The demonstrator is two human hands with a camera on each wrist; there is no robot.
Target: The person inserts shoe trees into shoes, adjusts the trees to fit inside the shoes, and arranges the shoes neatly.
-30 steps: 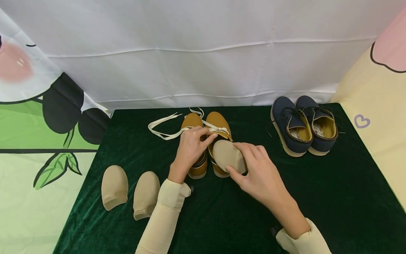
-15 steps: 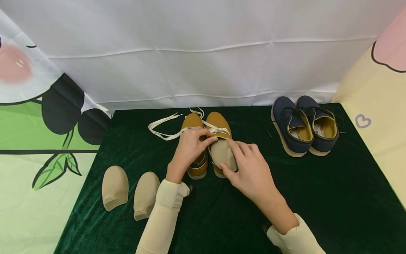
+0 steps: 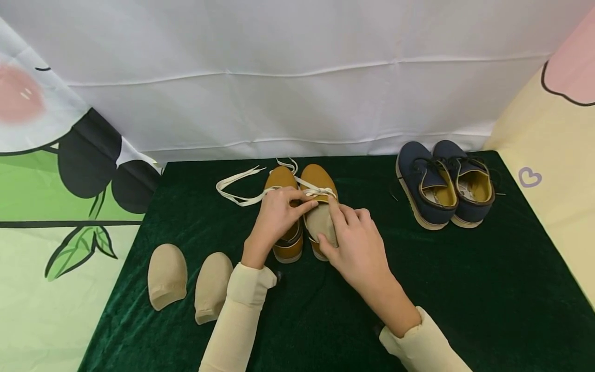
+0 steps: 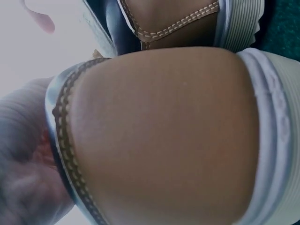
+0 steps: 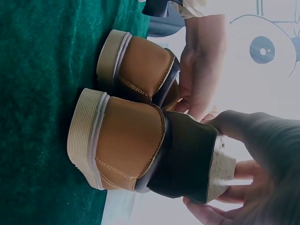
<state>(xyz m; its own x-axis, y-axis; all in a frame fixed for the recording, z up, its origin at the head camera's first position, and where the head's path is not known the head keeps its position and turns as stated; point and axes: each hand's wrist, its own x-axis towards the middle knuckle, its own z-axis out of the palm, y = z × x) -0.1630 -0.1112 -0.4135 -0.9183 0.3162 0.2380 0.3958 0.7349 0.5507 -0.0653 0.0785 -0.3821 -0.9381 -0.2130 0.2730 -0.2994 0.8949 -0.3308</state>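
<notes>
My right hand point(image 3: 360, 245) grips a beige moulded shoe insert point(image 3: 321, 222), its rounded front inside the opening of the right-hand tan shoe point(image 3: 319, 175). The thumb and fingers hold the insert's sides, and its blunt end point(image 5: 221, 174) sticks out above the heel in the right wrist view. My left hand point(image 3: 274, 217) reaches over the left-hand tan shoe point(image 3: 288, 252) and pinches the right-hand shoe's tongue, below its white laces point(image 3: 321, 191). In the left wrist view the tan heel point(image 4: 164, 136) fills most of the picture.
Two more beige inserts point(image 3: 167, 276) lie at the left on the dark green cloth point(image 3: 465, 299). A navy pair of shoes point(image 3: 420, 181) stands at the back right. A loose white lace point(image 3: 232, 188) trails left from the tan pair. White fabric point(image 3: 297, 103) hangs behind.
My right hand has moved left and slightly up, taking the insert from over the right-hand tan shoe down into its opening. The left hand has kept its pinch in place.
</notes>
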